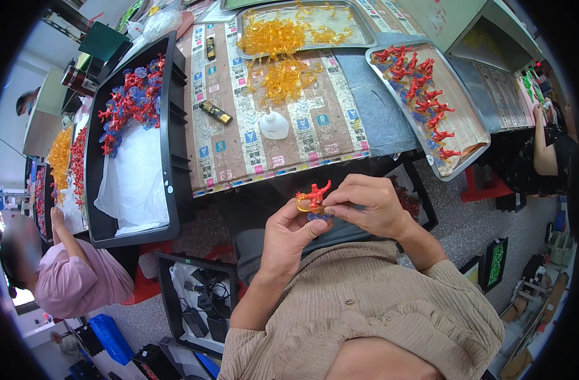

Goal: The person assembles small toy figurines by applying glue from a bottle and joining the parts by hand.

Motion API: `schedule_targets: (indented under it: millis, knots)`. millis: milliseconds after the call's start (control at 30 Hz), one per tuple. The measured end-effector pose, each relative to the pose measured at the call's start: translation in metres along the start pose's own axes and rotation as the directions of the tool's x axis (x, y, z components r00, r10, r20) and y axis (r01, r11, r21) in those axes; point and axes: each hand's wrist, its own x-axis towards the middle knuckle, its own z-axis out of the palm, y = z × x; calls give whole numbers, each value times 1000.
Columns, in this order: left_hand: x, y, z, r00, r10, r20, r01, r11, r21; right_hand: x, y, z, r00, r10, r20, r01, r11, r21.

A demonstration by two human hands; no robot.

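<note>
The left hand (286, 242) is grasping the little red figure (315, 192) near its blue base (318, 216), the right hand (370, 206) is pinching its side, and both are holding it in front of the table (242, 149).

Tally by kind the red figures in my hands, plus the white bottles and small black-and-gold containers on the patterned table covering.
Held red figure: 1
White bottle: 1
Small black-and-gold containers: 2
Total: 4
</note>
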Motion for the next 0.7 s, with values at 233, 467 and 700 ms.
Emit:
schedule_targets:
  millis: [233,467,700]
  knots:
    - [-1,0,1,1000,-17,17,17,1000,21,-7,3,4,970,-235,-57,224,962,-154]
    - [-1,0,1,1000,-5,15,4,998,64,-12,9,7,946,-317,-69,299,934,-196]
    - [-3,1,4,998,-48,28,47,999,27,-17,11,11,923,-371,-101,343,912,-225]
